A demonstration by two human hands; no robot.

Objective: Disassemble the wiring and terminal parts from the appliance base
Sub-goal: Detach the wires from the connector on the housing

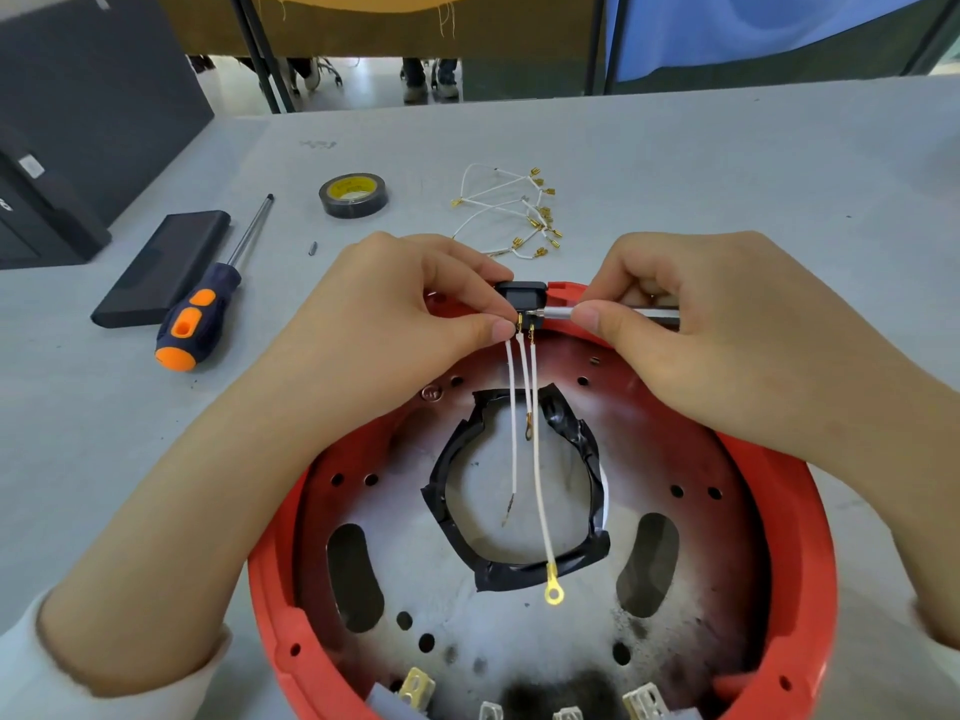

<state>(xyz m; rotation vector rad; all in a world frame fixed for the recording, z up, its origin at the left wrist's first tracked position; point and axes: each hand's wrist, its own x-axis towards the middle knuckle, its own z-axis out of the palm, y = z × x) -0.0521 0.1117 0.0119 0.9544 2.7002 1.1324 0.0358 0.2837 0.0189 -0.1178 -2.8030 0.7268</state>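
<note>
Grip: my left hand pinches a wire end at the black socket; my right hand clamps a thin metal tool. Location: twelve o'clock rim of the red base. Wires: light, limp, probably fragile; hold by brass ends.

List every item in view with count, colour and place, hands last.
appliance base: one, red, near table edge
switch block: one, black, base's far rim
attached wires: three, white, hanging from switch block
loose wires: a bundle, white with gold terminals, beyond base
tape roll: one, black, far centre
screwdriver: one, blue-orange handle, left of base
flat case: one, black, far left
metal tool: one, silver, at switch block
left hand: pinching a wire terminal
right hand: gripping metal tool
</note>
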